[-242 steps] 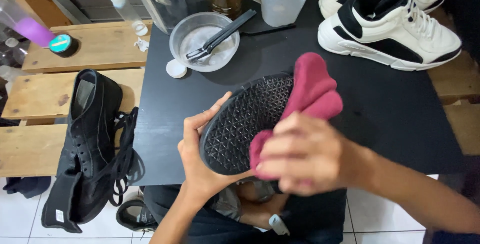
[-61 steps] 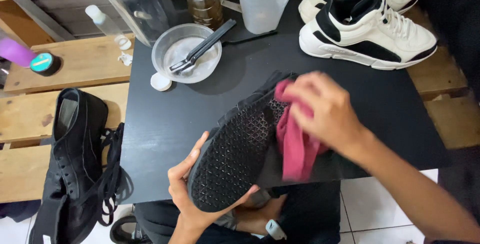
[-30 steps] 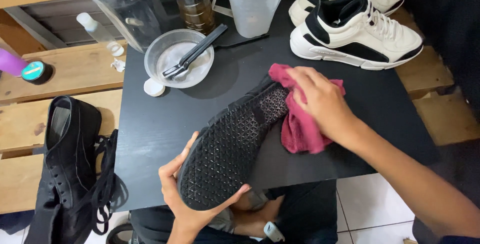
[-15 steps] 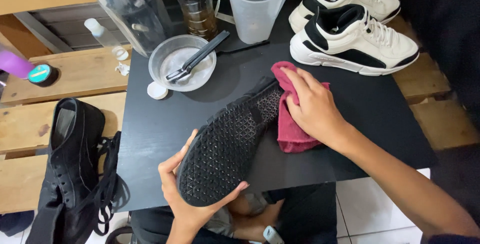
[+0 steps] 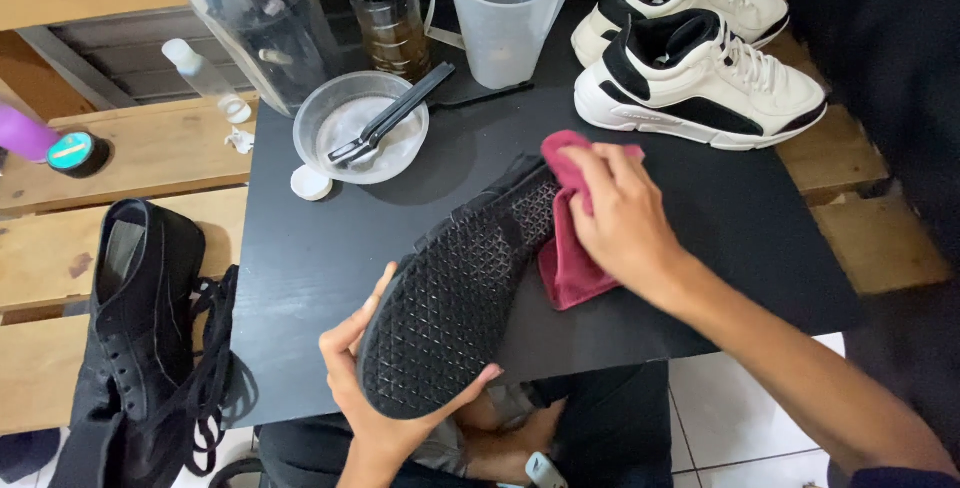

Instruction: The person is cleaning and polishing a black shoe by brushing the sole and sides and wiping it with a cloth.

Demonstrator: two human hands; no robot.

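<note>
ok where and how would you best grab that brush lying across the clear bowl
Probably by the free end of the handle. The black brush lies slanted across the clear bowl, head down inside it and handle poking out past the rim toward the measuring jug. Come from the right side, above the black table, pinching across the narrow handle; the cup of brushes crowds the back.

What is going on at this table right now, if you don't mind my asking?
A person is wiping a black shoe, held sole-up. The left hand cups one end of it, while the right hand presses a dark pink cloth against the other end. On the black table stand a pair of white sneakers, a bowl with a brush and a plastic jug.
</note>
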